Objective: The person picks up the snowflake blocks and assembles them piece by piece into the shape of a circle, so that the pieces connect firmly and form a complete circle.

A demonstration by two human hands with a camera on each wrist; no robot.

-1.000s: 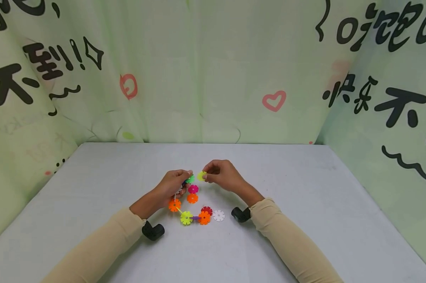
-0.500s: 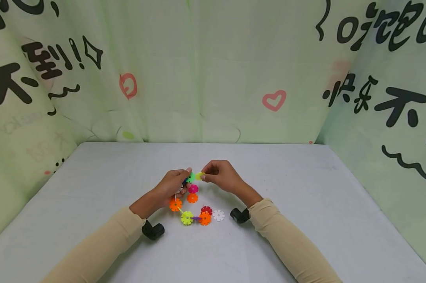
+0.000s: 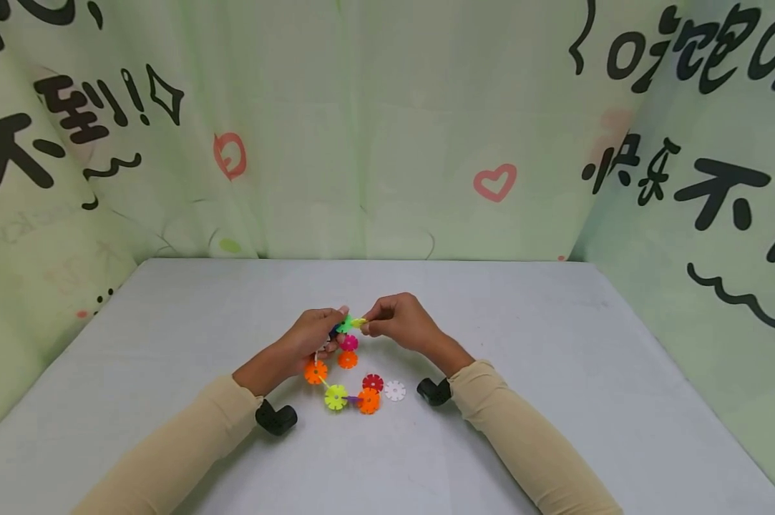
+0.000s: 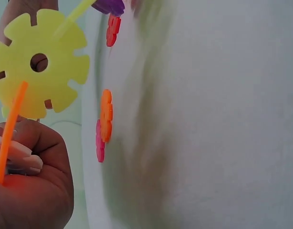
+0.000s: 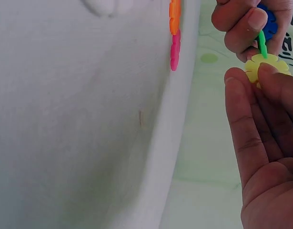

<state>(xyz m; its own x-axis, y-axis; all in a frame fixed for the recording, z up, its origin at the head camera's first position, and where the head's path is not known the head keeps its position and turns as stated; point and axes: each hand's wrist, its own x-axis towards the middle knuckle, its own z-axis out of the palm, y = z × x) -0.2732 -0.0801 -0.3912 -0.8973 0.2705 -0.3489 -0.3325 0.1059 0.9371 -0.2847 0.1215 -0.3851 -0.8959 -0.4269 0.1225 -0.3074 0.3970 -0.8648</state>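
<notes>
My left hand (image 3: 313,332) grips a chain of slotted plastic snowflake discs near its far end, where a green disc (image 5: 263,45) and a blue disc (image 5: 269,21) show by the fingers. Between thumb and fingertips, my right hand (image 3: 400,318) pinches a yellow disc (image 5: 253,67), seen edge to edge with the green one and set at an angle to it. From the left hand the chain hangs toward the person through an orange disc (image 3: 315,372), another yellow disc (image 4: 39,62), a purple disc (image 3: 353,400) and a second orange disc (image 3: 369,400). The left fingers hide part of it.
Loose on the white table (image 3: 522,343) lie a pink disc (image 3: 349,342), an orange one beside it, a red disc (image 3: 373,383) and a white disc (image 3: 395,390). A printed green curtain (image 3: 361,143) encloses the table at the back and sides.
The right hand has moved slightly left, bringing its yellow disc from a gap beside the green disc up against it. The yellow disc has turned more edge-on. The left hand stays nearly still.
</notes>
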